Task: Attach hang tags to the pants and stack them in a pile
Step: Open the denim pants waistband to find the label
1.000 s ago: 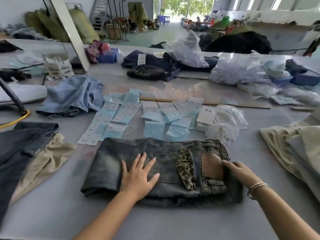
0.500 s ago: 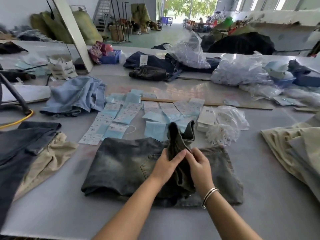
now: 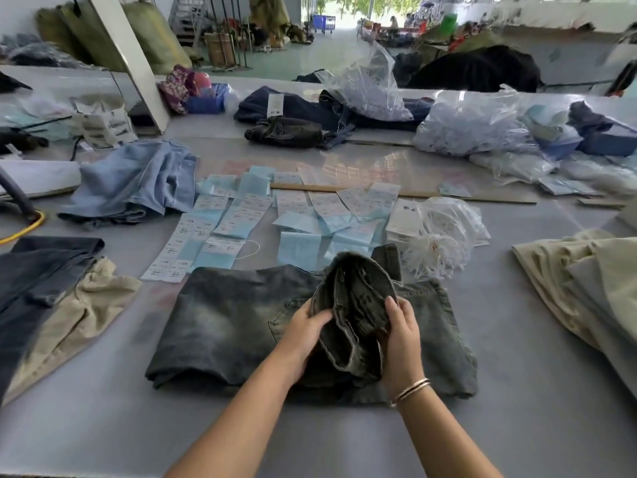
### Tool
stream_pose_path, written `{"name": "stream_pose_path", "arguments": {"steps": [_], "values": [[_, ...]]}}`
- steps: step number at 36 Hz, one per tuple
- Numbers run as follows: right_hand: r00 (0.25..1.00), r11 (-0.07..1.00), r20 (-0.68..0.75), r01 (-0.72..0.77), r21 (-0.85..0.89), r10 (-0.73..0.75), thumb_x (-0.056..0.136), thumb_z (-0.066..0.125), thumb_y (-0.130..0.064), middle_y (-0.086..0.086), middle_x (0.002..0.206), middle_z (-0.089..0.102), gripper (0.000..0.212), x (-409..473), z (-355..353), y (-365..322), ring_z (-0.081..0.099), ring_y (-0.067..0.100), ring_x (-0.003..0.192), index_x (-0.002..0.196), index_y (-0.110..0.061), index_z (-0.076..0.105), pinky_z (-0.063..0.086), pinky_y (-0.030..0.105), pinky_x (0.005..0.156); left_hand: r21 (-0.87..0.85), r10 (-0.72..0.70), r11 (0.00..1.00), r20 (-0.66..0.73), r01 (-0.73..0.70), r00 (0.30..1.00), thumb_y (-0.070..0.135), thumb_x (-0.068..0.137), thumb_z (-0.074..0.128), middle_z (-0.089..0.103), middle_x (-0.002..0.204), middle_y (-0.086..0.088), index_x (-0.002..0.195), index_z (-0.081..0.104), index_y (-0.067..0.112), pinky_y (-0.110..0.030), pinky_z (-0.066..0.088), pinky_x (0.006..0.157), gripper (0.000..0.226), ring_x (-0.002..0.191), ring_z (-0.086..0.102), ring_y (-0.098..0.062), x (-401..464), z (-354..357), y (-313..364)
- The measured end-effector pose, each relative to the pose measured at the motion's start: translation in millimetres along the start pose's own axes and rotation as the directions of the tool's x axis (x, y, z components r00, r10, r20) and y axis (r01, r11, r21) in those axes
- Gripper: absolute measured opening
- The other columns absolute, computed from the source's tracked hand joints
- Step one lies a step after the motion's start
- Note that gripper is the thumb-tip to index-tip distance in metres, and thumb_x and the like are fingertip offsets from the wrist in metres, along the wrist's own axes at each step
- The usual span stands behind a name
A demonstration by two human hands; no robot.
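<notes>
The folded, faded dark grey denim pants (image 3: 310, 329) lay flat on the grey worktop (image 3: 517, 391) right in front of you. They looked washed out, pale in the middle and darker at the edges, with a back pocket showing. You had the waistband end of the pants pulled up into a bunch between both hands. Your left hand (image 3: 303, 334) gripped the bunch from the left, with its fingers curled into the cloth. Your right hand (image 3: 401, 334) held it from the right, fingers wrapped around the thick folded edge.

The neat fold could have come apart if you had lifted the bunch much higher, because the rest of the pants lay loose under it. I judge you were looking for a spot to fix a tag. No tag was on these pants yet, as far as I could see.

Just past the pants lay the light blue and white paper hang tags (image 3: 300, 215), spread in rows. A clear plastic bag of white tag strings (image 3: 444, 236) sat beside them, easy to knock. Beige pants (image 3: 586, 270) lay to your right.
</notes>
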State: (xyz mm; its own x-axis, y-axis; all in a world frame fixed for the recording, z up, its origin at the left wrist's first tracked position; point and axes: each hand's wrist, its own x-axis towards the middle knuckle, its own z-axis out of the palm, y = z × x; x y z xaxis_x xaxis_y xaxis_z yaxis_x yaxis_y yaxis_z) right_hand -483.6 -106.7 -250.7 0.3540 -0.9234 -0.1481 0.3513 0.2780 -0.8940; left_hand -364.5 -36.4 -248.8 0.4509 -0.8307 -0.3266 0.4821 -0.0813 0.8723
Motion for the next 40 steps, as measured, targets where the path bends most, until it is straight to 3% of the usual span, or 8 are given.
{"name": "stream_pose_path", "arguments": {"steps": [5,11,18,23,26,30,35,40], "values": [[0.959,0.703,0.152,0.280,-0.654,-0.240,0.063,0.080,-0.043,-0.016,0.099,0.059,0.051,0,1,-8,0.057,-0.005,0.093,0.102,-0.035,0.049,0.043,0.009,0.075,0.156,0.072,0.985,0.041,-0.077,0.997,0.007,0.091,0.061,0.075,0.096,-0.005,0.101,0.069,0.022,-0.028,0.056,0.075,0.019,0.092,0.071,-0.020,-2,16,1],[0.991,0.897,0.013,0.126,-0.423,-0.133,0.083,0.064,0.006,0.012,0.097,0.070,0.025,26,-27,-34,0.063,0.029,0.096,0.096,-0.015,0.067,0.049,0.047,0.091,-0.082,-0.192,0.979,-0.050,0.188,0.980,0.052,0.094,0.051,0.073,0.104,-0.010,0.113,0.069,0.016,-0.040,0.055,0.087,0.044,0.100,0.069,-0.030,-2,2,17],[0.999,0.947,0.016,-0.043,-0.319,0.051,0.083,0.065,0.002,0.008,0.100,0.071,0.033,20,-42,-33,0.067,0.025,0.091,0.113,-0.011,0.061,0.056,0.033,0.072,0.158,-0.089,0.983,-0.047,0.096,0.995,0.033,0.098,0.051,0.068,0.117,-0.008,0.120,0.063,0.017,-0.040,0.044,0.104,0.029,0.113,0.062,-0.027,0,10,20],[0.952,0.708,0.272,0.289,-0.644,-0.141,0.080,0.070,0.000,-0.021,0.143,0.037,0.095,21,-42,-53,0.042,-0.007,0.125,0.149,-0.038,0.017,0.038,0.021,0.103,0.756,0.444,0.500,0.194,-0.421,0.875,0.005,0.091,0.059,0.029,0.149,-0.004,0.150,0.024,0.019,-0.020,0.022,0.112,0.071,0.138,0.028,-0.015,12,21,43],[0.898,0.641,0.430,0.386,-0.664,-0.096,0.079,0.070,-0.001,-0.021,0.117,0.061,0.075,19,-36,-59,0.058,-0.005,0.107,0.121,-0.058,0.046,0.048,0.022,0.091,0.769,0.564,0.288,0.346,-0.571,0.750,0.015,0.091,0.063,0.053,0.135,-0.002,0.135,0.052,0.016,-0.012,0.031,0.100,0.045,0.125,0.046,-0.012,22,34,64],[0.945,0.713,0.311,0.285,-0.640,-0.099,0.090,0.063,-0.025,-0.005,0.081,0.067,0.005,18,-28,-65,0.062,0.015,0.080,0.095,-0.028,0.064,0.050,0.034,0.074,0.822,0.447,0.369,0.251,-0.433,0.858,0.036,0.095,0.056,0.070,0.090,-0.005,0.097,0.073,0.013,-0.028,0.046,0.076,0.028,0.088,0.064,-0.022,32,36,90],[0.970,0.680,0.224,0.230,-0.696,-0.099,0.097,0.051,-0.031,-0.006,0.061,0.049,0.034,23,-30,-71,0.045,0.011,0.064,0.067,-0.015,0.057,0.037,0.034,0.065,0.678,0.120,0.711,0.141,-0.184,0.983,0.040,0.092,0.061,0.072,0.095,0.002,0.083,0.074,0.016,-0.025,0.047,0.081,0.029,0.089,0.064,-0.011,32,24,106],[0.981,0.717,0.166,0.186,-0.672,-0.099,0.097,0.050,-0.030,0.005,0.067,0.045,0.039,27,-25,-67,0.041,0.017,0.066,0.074,0.000,0.052,0.034,0.035,0.066,0.504,-0.153,0.861,0.129,0.069,0.980,0.036,0.090,0.063,0.071,0.083,-0.014,0.087,0.070,0.004,-0.030,0.059,0.067,0.033,0.069,0.068,-0.023,29,15,105]]}}
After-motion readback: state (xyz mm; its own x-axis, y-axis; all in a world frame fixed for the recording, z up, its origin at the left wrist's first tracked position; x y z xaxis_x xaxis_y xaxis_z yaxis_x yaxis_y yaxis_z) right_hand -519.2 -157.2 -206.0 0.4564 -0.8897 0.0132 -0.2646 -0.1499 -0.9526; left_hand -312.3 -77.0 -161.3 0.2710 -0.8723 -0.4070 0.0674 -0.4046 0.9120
